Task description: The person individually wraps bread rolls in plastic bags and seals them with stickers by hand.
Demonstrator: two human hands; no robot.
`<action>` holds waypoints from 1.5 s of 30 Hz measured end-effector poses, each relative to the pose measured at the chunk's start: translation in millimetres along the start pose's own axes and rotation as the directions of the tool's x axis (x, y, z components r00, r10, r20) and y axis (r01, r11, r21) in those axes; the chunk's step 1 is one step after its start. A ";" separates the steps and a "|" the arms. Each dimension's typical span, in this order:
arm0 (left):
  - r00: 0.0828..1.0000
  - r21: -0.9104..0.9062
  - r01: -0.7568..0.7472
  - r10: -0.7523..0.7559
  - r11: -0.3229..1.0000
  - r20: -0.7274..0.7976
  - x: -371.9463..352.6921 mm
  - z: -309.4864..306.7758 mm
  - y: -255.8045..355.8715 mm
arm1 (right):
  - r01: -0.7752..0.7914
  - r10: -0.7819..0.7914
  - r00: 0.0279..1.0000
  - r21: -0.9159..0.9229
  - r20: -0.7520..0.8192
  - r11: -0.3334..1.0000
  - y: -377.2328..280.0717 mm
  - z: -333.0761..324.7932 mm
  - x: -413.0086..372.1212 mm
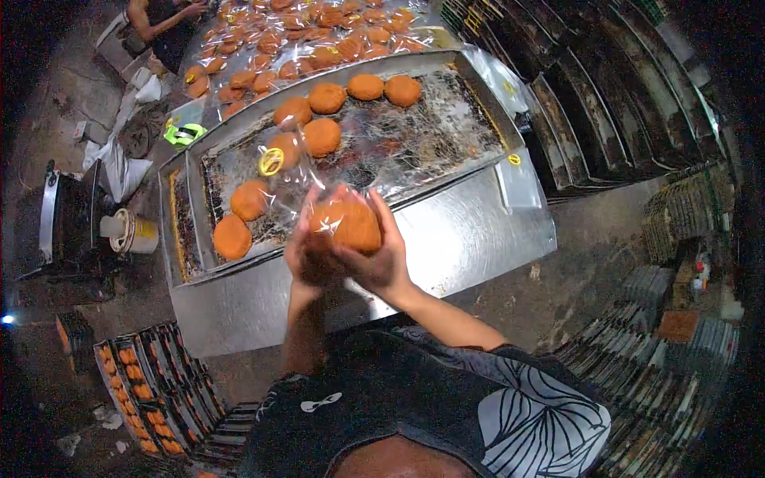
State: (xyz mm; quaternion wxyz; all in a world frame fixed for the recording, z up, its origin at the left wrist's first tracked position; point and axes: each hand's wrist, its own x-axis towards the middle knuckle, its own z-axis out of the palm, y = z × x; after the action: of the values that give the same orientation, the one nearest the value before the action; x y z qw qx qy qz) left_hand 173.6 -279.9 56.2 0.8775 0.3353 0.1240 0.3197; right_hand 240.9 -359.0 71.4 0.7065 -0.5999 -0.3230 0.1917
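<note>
Both of my hands hold a round orange-brown bun (pixel 355 225) in a clear plastic bag over the near edge of the metal tray. My left hand (pixel 303 247) is wrapped round its left side, partly blurred. My right hand (pixel 384 259) curls round its right side and underneath. The clear bag (pixel 291 179) stretches up and left from the bun, with a yellow round mark (pixel 271 162) on it. Several unwrapped buns (pixel 322 138) lie in the stained tray (pixel 492 170), in a curved row beyond and left of my hands.
Many bagged buns (pixel 327 56) cover the surface behind the tray. A bright green tape dispenser (pixel 185 135) sits at its left. Plastic bags (pixel 522 179) lie at its right. Racks (pixel 151 382) of buns stand lower left, stacked trays (pixel 606 103) at right; a person (pixel 163 32) is at upper left.
</note>
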 end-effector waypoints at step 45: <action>0.966 0.768 0.203 -0.252 0.607 -0.056 -41.2 -1.8 -145.9 | -0.205 0.306 0.944 -0.510 0.120 0.835 86.4 -148.4 -84.3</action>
State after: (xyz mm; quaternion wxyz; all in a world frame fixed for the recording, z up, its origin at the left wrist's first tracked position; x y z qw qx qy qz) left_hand 211.1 -388.8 -42.5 0.6878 0.6667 0.2640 0.1129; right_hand 292.3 -504.0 -42.2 0.4631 -0.7753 -0.3458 0.2548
